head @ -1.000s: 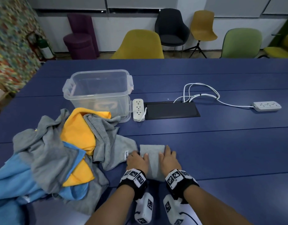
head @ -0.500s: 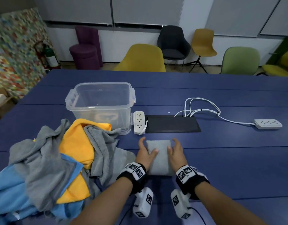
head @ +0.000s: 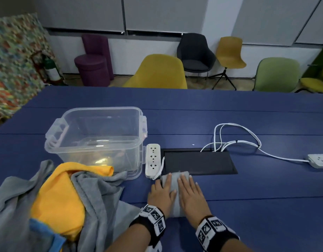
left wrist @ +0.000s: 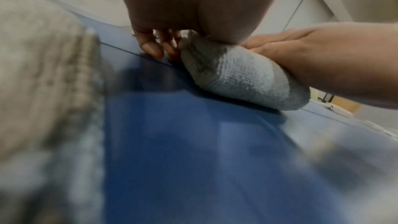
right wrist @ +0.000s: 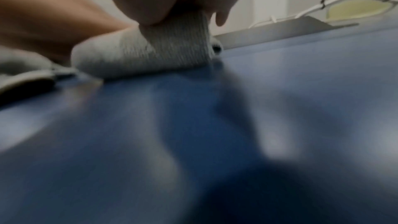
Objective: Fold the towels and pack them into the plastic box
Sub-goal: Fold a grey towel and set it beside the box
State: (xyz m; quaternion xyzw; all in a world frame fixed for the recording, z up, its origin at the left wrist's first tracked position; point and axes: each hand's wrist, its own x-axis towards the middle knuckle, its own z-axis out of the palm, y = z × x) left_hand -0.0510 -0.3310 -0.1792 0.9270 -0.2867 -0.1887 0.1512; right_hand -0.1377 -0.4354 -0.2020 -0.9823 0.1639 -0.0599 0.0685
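Both hands lie flat on a small folded grey towel (head: 175, 188) on the blue counter (head: 248, 206), near the front edge. The left hand (head: 161, 194) covers the towel's left half, fingers straight and palm down; in the left wrist view its fingertips (left wrist: 150, 50) reach down to the counter just beside the towel's left edge. The right hand (head: 190, 194) presses the right half, fingers extended and slightly spread — neither hand curls around the cloth. The wrist views show the towel as a thick rounded bundle (left wrist: 243, 77) (right wrist: 150, 54) squashed under the palms.

The towel's far end sits just in front of a black inset panel (head: 199, 161) and beside a white power strip (head: 153, 160). The clear plastic box (head: 97, 135) stands further back to the left, lid off; the power strip lies right next to its right wall. Nothing folded can be seen inside it — reflections make the bottom hard to read.

Left of the hands is a loose heap of unfolded towels: a grey one (head: 98, 200) draped over a yellow one (head: 60, 197), with a bit of light blue cloth (head: 46, 233) at the bottom edge. The heap's top touches the box's front wall.

White cables (head: 235, 137) loop from the panel to a second power strip (head: 319, 160) at the right edge. Chairs stand behind the counter — a yellow chair (head: 157, 73) closest.
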